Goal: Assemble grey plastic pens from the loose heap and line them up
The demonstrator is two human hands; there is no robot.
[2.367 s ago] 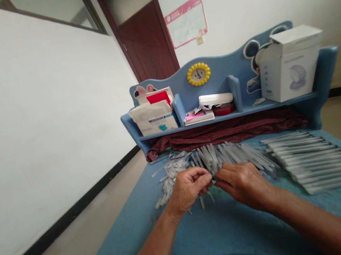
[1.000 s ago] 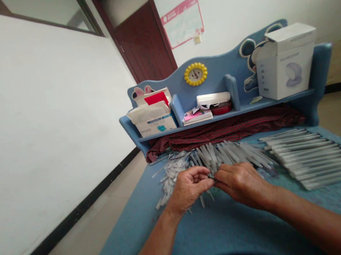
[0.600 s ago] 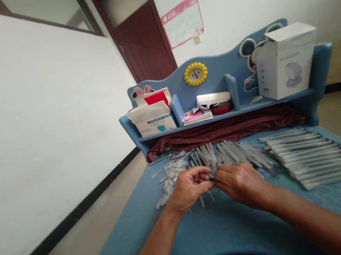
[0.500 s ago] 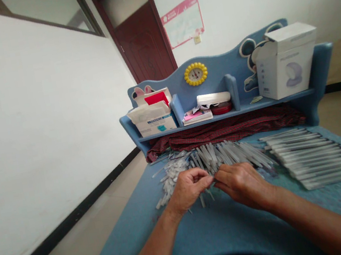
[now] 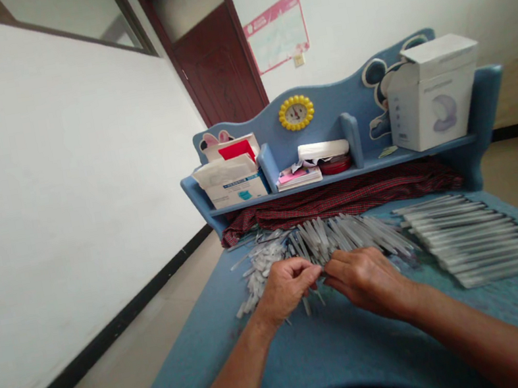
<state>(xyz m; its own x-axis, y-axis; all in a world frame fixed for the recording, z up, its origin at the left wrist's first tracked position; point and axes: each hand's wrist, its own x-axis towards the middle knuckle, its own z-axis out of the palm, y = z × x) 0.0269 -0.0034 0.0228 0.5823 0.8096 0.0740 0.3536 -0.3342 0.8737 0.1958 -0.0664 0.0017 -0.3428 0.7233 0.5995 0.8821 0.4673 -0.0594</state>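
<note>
At the near edge of the loose pile [image 5: 346, 235] of pale tubes, the left hand [image 5: 283, 290] and right hand [image 5: 362, 279] meet, fingertips pressed together, both pinching one slim grey piece [image 5: 321, 270] just above the desk [image 5: 327, 356]. Right of the pile, a neat row of long tubes [image 5: 478, 242] lies side by side, seemingly the finished share. The pile and the short bits [image 5: 256, 278] left of it look far larger, so most appears undone. Fingers hide nearly all of the pinched piece, and blur makes its ends unreadable.
</note>
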